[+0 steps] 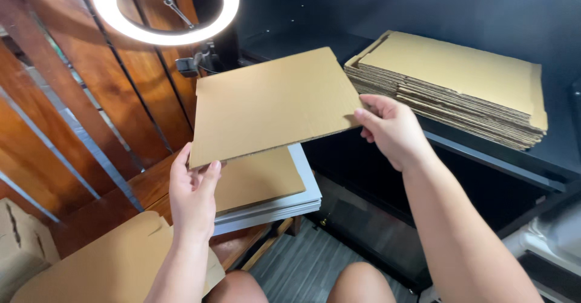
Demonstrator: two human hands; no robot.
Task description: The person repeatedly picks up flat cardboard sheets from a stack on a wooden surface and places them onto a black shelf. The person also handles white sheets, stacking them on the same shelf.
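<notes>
both hands hold a flat cardboard sheet [275, 103] in the air: the left hand [192, 197] clamped on its near left corner, the right hand [392, 130] on its right edge, beside the cardboard stack [460, 85] on the far right shelf [544, 170].

I hold a flat cardboard sheet [275, 106], matt brown paperboard, smooth-faced with one faint crease and raw corrugated edges. Right of that sheet, the cardboard stack [451, 85] shows the same dull kraft face and ribbed, rough layered edges, resting on a dark shelf [502, 164] with a matt black finish. Below the sheet lie pale grey boards [302, 200], smooth and slightly satin. Left of it, the wood panelling [72, 103] looks reddish, varnished and glossy. The ring light [163, 9] above glows behind smooth white plastic.
</notes>
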